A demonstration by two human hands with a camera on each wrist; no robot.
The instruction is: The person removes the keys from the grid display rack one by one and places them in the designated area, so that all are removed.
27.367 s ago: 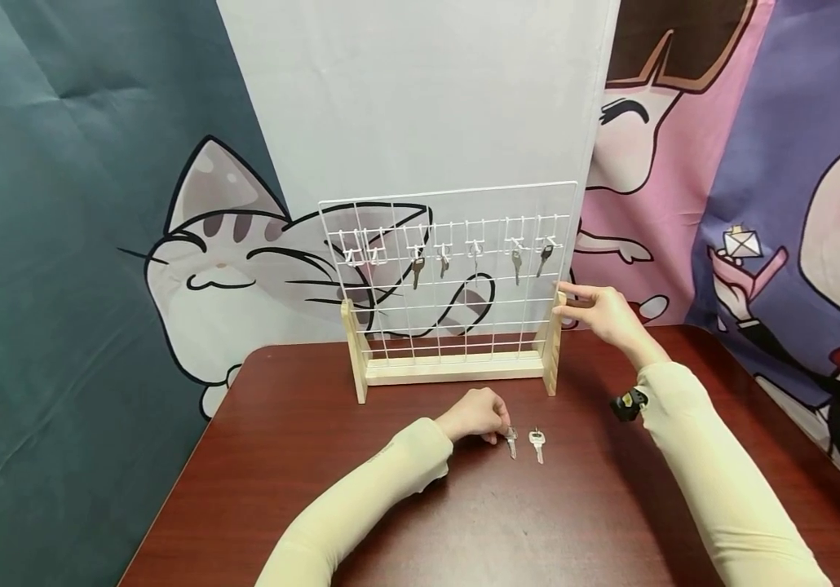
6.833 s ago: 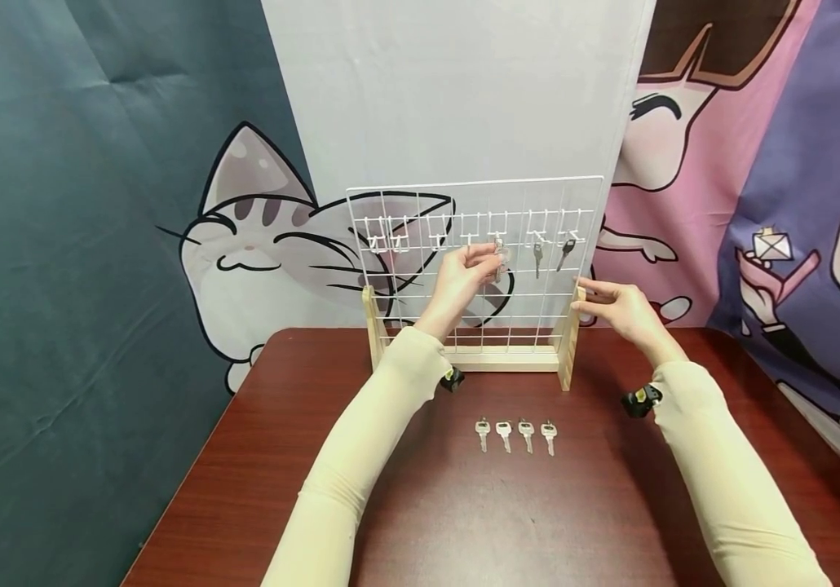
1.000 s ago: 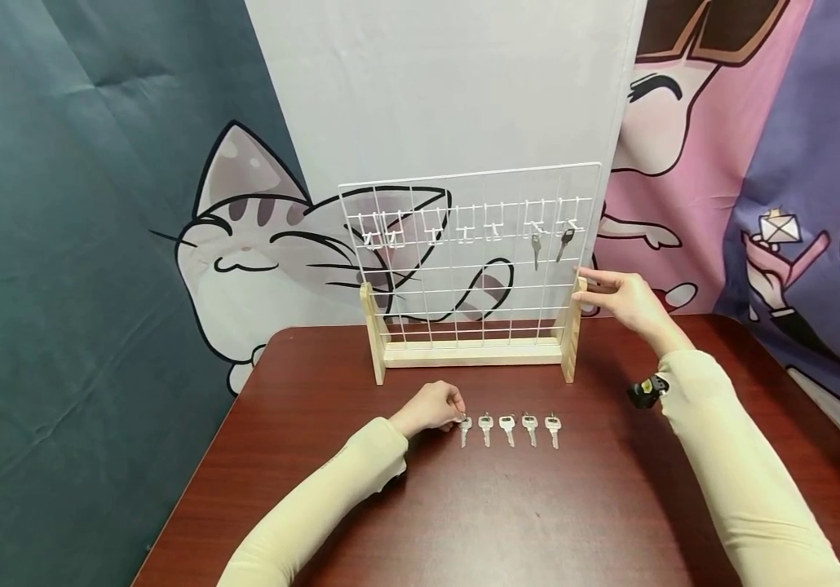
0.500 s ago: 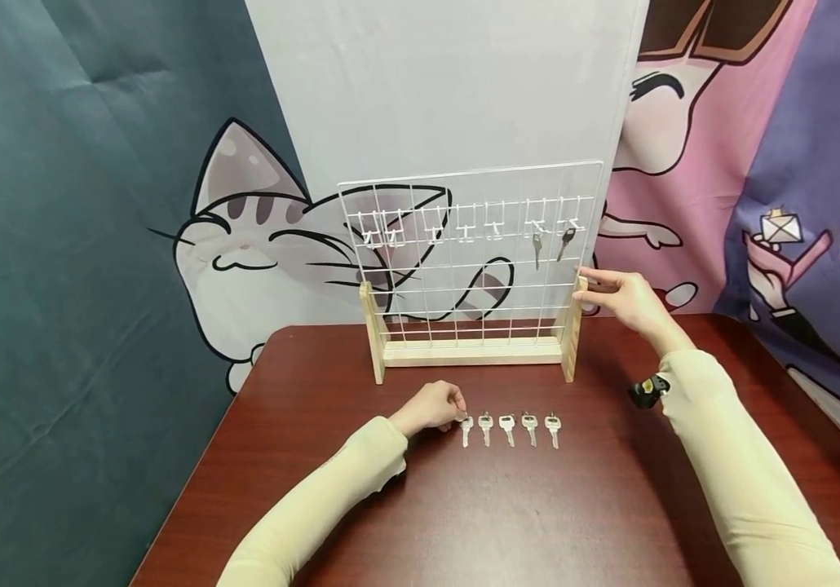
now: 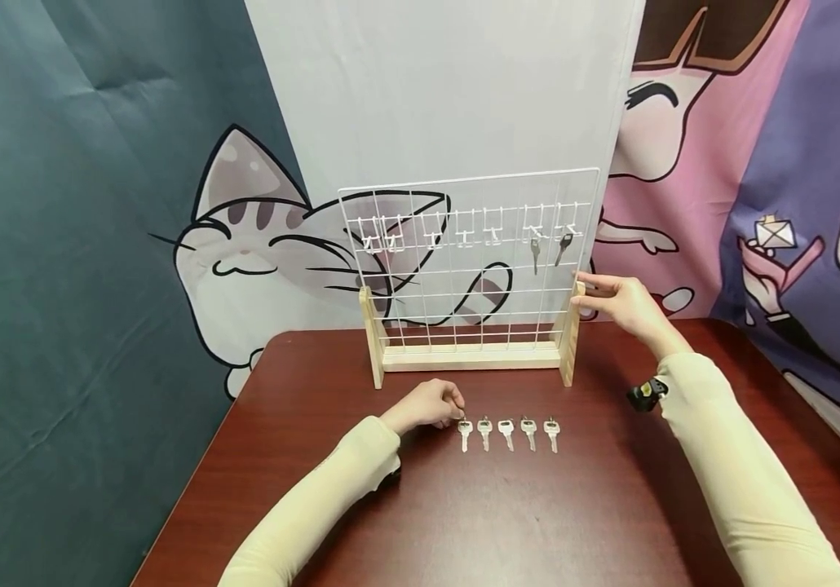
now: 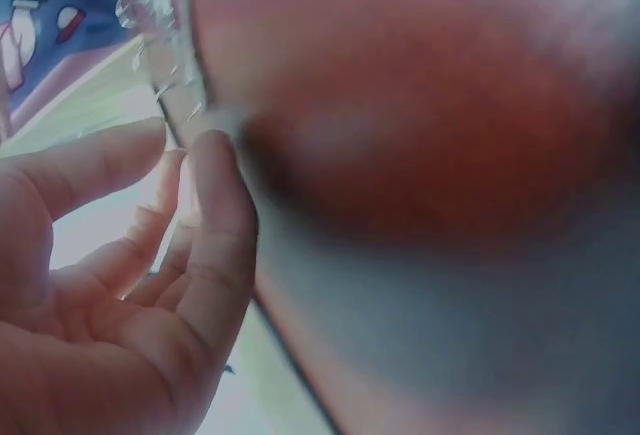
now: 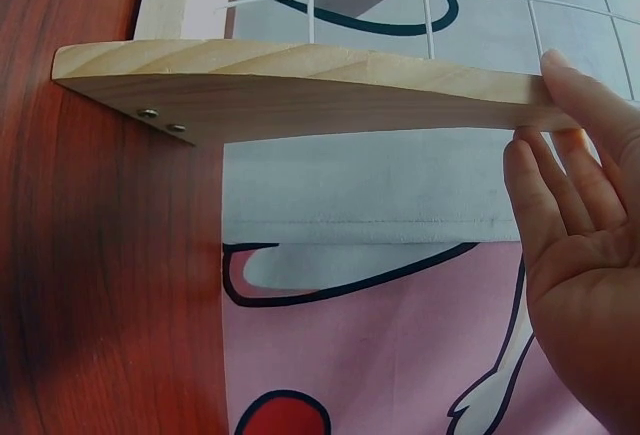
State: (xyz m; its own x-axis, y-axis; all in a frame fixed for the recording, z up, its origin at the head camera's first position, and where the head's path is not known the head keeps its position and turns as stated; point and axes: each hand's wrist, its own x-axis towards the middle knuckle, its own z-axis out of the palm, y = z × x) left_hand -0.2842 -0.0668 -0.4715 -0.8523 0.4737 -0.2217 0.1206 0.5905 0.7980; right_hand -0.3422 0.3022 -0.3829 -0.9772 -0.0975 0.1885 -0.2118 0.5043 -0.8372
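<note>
My left hand [image 5: 429, 404] rests low over the table, fingertips right at the ring end of the leftmost key [image 5: 466, 434]. In the left wrist view its thumb and forefinger [image 6: 220, 185] stand a little apart, with the row of keys [image 6: 165, 15] just beyond. Several silver keys lie in this row, rings toward the rack. My right hand [image 5: 624, 305] pinches the top of the wooden right post [image 7: 330, 95] of a white wire grid rack [image 5: 471, 359], thumb on one side, fingers on the other. Two keys, one silver [image 5: 535, 254] and one darker [image 5: 563, 248], hang on its right hooks.
Several white hooks [image 5: 432, 241] to the left on the grid bear no keys. The rack stands near the back of the reddish-brown table [image 5: 479, 522], before a printed cloth backdrop [image 5: 464, 90].
Since the oldest frame, the left hand has moved keys from rack to table, lengthening the row leftward. In the last second, its fingers have eased slightly off the leftmost key. Right hand stays put.
</note>
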